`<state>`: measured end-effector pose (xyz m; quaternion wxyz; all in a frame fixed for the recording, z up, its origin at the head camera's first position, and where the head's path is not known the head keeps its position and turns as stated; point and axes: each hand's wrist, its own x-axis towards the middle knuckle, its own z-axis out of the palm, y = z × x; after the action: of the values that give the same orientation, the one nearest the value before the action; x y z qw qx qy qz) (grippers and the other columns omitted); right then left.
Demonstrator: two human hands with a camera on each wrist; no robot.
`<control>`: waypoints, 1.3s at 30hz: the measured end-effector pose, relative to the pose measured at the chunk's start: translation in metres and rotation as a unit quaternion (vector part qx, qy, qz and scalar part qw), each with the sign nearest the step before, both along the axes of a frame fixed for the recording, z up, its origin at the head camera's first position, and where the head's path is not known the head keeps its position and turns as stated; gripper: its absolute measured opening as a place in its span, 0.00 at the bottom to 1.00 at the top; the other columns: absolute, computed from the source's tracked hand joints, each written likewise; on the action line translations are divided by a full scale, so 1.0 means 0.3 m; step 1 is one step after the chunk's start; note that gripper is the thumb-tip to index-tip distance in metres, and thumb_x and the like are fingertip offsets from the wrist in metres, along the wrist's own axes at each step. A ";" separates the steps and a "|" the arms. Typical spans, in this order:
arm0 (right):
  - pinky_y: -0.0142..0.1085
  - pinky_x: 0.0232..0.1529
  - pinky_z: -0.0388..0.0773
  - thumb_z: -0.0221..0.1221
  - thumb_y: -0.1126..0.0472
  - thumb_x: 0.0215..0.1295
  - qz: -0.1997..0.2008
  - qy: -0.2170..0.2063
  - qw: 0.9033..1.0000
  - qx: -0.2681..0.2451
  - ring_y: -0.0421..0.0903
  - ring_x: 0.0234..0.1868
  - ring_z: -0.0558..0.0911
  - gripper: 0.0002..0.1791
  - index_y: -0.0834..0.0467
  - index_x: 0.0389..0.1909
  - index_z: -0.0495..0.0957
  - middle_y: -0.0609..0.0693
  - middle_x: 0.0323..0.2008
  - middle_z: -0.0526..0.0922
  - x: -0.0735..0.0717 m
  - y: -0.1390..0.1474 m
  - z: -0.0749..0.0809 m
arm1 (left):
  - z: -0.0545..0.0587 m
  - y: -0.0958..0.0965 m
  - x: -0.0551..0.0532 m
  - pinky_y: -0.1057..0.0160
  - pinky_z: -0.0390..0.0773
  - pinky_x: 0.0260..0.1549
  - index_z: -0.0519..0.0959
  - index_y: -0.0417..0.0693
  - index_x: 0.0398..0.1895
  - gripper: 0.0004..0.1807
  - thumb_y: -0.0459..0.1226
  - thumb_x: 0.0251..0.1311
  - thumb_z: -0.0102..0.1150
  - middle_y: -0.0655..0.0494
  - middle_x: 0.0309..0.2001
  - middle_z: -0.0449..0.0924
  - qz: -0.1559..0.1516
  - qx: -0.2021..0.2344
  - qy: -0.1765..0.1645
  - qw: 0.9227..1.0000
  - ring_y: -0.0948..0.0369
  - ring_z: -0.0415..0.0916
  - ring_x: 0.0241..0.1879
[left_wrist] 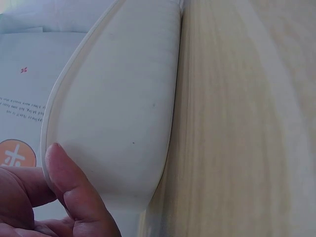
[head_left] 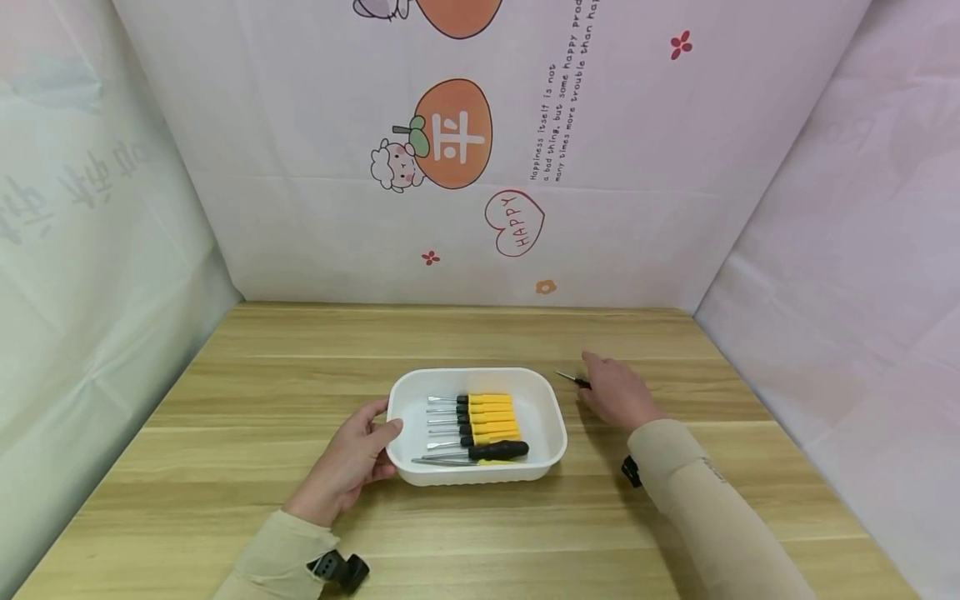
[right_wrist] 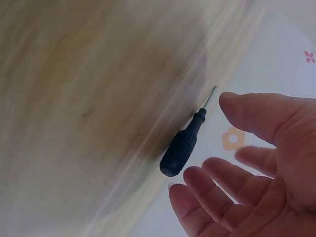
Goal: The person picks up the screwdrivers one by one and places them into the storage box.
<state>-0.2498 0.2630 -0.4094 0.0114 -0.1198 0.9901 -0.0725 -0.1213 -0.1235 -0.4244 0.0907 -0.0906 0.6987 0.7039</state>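
Note:
A white plastic tray (head_left: 551, 425) sits on the table, and my left hand (head_left: 351, 458) grips its left rim. The left wrist view shows the tray's outer wall (left_wrist: 118, 98) and fingers pinching its edge. Inside lie several yellow-handled screwdrivers (head_left: 491, 414) side by side, shafts to the left, with a black-handled screwdriver (head_left: 498, 451) near the front. To the right of the tray, a small black screwdriver (right_wrist: 181, 148) lies on the table. My right hand (head_left: 617, 393) hovers around it, thumb and fingers spread apart with a visible gap to the handle.
The wooden table (head_left: 300, 333) ends at a white printed sheet (head_left: 337, 242) behind. Pale sheets also hang at the left and right sides. Each wrist wears a small black camera, such as the left wrist camera (head_left: 341, 571).

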 end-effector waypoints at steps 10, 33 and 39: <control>0.62 0.62 0.77 0.64 0.58 0.73 0.002 -0.013 1.000 0.017 0.68 0.63 0.79 0.29 0.69 0.69 0.72 0.69 0.62 0.79 -0.023 0.000 -0.016 | -0.003 0.002 -0.003 0.69 0.80 0.23 0.63 0.50 0.79 0.29 0.36 0.78 0.53 0.45 0.46 0.73 0.005 -0.001 -0.001 1.000 0.61 0.77 0.29; 0.45 0.35 0.81 0.61 0.62 0.74 -0.027 -0.059 0.998 0.018 0.48 0.33 0.80 0.09 0.65 0.44 0.84 0.55 0.36 0.85 -0.030 0.011 -0.016 | 0.000 -0.001 0.002 0.68 0.80 0.23 0.61 0.49 0.80 0.31 0.38 0.78 0.54 0.46 0.46 0.73 0.000 -0.001 -0.002 1.000 0.60 0.77 0.30; 0.43 0.34 0.81 0.61 0.60 0.74 -0.035 -0.069 0.997 0.021 0.48 0.32 0.80 0.10 0.65 0.44 0.84 0.54 0.35 0.85 -0.029 0.008 -0.017 | -0.001 -0.002 0.002 0.68 0.80 0.23 0.61 0.48 0.80 0.31 0.38 0.78 0.54 0.46 0.46 0.73 -0.001 -0.001 -0.001 1.000 0.61 0.77 0.30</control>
<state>-0.2585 0.2654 -0.4145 0.0799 -0.0798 0.9918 -0.0600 -0.1207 -0.1239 -0.4248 0.0918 -0.0905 0.6992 0.7032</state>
